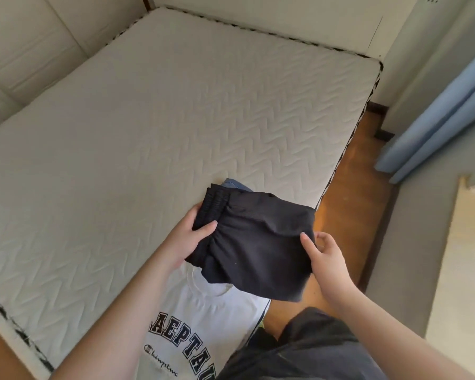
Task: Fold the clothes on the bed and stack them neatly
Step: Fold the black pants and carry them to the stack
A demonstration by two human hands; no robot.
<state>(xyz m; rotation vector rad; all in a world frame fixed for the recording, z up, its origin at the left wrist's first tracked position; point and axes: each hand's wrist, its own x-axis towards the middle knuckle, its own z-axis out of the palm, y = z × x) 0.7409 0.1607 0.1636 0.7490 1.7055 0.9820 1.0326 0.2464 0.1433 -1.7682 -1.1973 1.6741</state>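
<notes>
I hold a folded pair of black shorts (255, 239) with an elastic waistband above the near right corner of the bed (148, 127). My left hand (188, 238) grips the waistband side, thumb on top. My right hand (322, 252) pinches the opposite edge. A white T-shirt (203, 333) with dark block lettering lies flat on the mattress below the shorts. A bit of blue denim (235, 185) shows from behind the shorts on the mattress.
The bare quilted mattress fills most of the view, with a padded headboard (25, 50) at the left. A wooden floor (357, 174) runs along the bed's right side, with blue curtains (447, 105) beyond. Dark clothing on my legs (307, 349) shows at the bottom.
</notes>
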